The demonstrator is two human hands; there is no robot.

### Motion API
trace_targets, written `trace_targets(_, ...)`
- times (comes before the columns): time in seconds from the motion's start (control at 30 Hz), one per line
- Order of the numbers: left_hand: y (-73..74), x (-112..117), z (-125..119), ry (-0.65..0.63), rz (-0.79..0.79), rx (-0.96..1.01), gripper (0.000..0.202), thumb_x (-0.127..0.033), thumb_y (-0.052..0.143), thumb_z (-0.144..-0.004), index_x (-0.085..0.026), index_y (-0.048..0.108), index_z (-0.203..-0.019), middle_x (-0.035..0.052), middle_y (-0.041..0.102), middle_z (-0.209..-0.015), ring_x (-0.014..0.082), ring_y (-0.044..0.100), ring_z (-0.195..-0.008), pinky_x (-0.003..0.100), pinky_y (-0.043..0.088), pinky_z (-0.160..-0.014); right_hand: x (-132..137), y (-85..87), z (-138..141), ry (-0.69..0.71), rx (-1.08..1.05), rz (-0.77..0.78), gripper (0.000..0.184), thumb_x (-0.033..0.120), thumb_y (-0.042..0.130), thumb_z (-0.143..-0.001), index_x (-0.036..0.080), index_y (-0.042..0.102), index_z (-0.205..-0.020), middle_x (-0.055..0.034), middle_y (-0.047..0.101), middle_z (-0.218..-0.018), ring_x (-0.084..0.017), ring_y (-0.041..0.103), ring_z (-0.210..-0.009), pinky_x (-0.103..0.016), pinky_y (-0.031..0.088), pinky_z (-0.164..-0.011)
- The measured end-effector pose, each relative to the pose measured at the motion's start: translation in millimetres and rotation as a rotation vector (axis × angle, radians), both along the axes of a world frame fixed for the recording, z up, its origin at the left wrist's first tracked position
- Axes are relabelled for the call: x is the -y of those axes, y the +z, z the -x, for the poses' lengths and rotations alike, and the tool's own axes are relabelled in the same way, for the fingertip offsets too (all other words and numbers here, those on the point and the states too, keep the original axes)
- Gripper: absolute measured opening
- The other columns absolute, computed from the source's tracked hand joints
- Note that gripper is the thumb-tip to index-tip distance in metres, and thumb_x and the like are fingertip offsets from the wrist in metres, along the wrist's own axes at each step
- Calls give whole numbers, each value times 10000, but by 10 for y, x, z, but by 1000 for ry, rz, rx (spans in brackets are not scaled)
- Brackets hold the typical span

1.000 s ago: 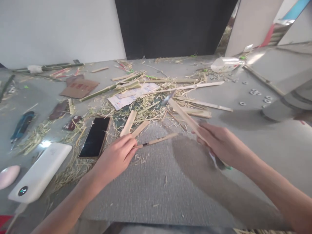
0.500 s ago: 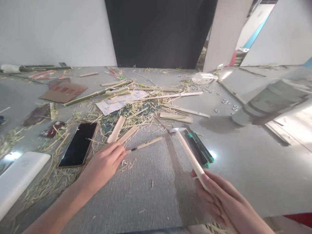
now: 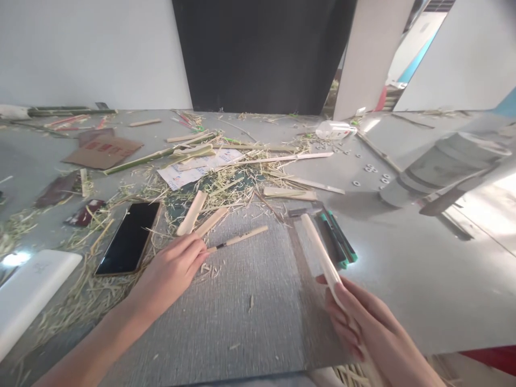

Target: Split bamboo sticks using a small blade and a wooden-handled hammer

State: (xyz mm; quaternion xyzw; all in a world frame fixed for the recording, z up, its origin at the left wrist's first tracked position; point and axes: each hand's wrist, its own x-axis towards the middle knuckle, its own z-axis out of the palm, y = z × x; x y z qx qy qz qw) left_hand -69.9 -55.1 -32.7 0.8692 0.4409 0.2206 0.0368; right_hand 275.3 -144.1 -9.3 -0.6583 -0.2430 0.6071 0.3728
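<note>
My right hand [image 3: 358,317] is closed around a long pale bamboo strip [image 3: 321,252], which slants up and away from me to the left. Beyond its far end, green-and-black tools [image 3: 337,239] lie side by side on the table. Low on the mat [image 3: 242,322], my left hand [image 3: 175,263] pinches a slim wooden-handled tool [image 3: 245,235] with a dark band; its near end is hidden under the fingers. Two flat bamboo pieces [image 3: 192,212] lie just past that hand. Small shavings [image 3: 209,271] are scattered beside its fingertips.
A phone [image 3: 129,239] and a white power bank [image 3: 36,295] lie at the left among shavings. Bamboo strips [image 3: 290,157] and a cardboard piece [image 3: 102,152] are farther back. At the right are a large grey cylinder [image 3: 439,169], a cleaver-like blade [image 3: 451,199] and several small rings [image 3: 371,168].
My right hand has shifted slightly right with the bamboo strip, whose far end has moved toward the green-and-black tools. My left hand has stayed almost in place.
</note>
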Motion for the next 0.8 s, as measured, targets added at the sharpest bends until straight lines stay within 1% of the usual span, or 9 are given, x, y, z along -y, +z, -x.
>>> trace_targets(0.1, 6, -4, -10, -5, 2, 11, 175, -168, 467, -1064, -180, 522, -898, 24, 580, -894, 192, 630, -864, 331, 510, -736, 34, 51, 81, 36, -11, 4, 643, 668, 841, -701, 181, 700, -1096, -14, 522, -692, -97, 430, -518, -181, 343, -402)
trace_targets(0.23, 17, -7, -15, -3, 5, 3, 160, -151, 475, -1057, -176, 528, -908, 33, 590, -910, 201, 630, -877, 332, 514, -726, 57, 115, 141, -53, 4, -33, 670, 699, 815, -711, 195, 704, -1139, -41, 566, -719, -125, 499, -551, -187, 375, -410)
trace_targets(0.33, 11, -9, -6, 0, -2, -22, 166, -149, 466, -1058, -171, 530, -907, 46, 602, -930, 211, 636, -891, 343, 522, -735, 69, 134, 157, -28, -14, -5, 635, 640, 860, -685, 198, 717, -1119, -50, 582, -744, -133, 525, -581, -189, 404, -432)
trace_targets(0.4, 11, -2, 2, 5, -14, -37, 172, -154, 465, -1059, -169, 531, -901, 50, 609, -930, 215, 644, -895, 350, 529, -744, 57, 137, 146, -25, -18, 6, 623, 619, 864, -688, 195, 721, -1122, -43, 567, -729, -119, 495, -554, -186, 384, -419)
trace_targets(0.5, 41, 31, -2, 2, -52, -122, 158, -136, 486, -1045, -170, 545, -902, 46, 630, -920, 224, 659, -900, 363, 535, -763, 11, 128, 99, -102, 13, -37, 622, 631, 829, -719, 198, 719, -1152, -26, 528, -693, -94, 421, -499, -184, 338, -387)
trace_targets(0.57, 79, 62, -22, 0, -95, -222, 144, -82, 480, -1027, -172, 567, -956, 40, 661, -939, 221, 669, -883, 366, 529, -759, -15, 114, 68, -132, 24, -65, 600, 617, 830, -717, 204, 725, -1139, -17, 504, -672, -90, 391, -480, -191, 331, -375)
trace_targets(0.63, 117, 91, -51, 17, -121, -288, 200, -31, 442, -1015, -179, 575, -1035, 25, 685, -935, 201, 672, -818, 347, 512, -713, -26, 102, 58, -139, 20, -79, 577, 597, 844, -699, 207, 733, -1109, -11, 483, -654, -90, 376, -469, -197, 331, -365)
trace_targets(0.7, 143, 110, -81, 53, -93, -276, 187, -60, 425, -1032, -184, 564, -1044, 11, 681, -872, 182, 660, -734, 320, 480, -642, -24, 102, 74, -138, 3, -78, 572, 590, 856, -681, 206, 739, -1089, -9, 474, -645, -91, 373, -464, -198, 331, -358)
trace_targets(0.8, 150, 122, -117, 108, 16, -210, 143, -203, 434, -1073, -187, 542, -980, 8, 652, -791, 176, 645, -670, 292, 426, -561, -16, 126, 124, -142, -21, -66, 576, 586, 866, -666, 207, 746, -1083, -13, 475, -643, -95, 376, -461, -200, 333, -352)
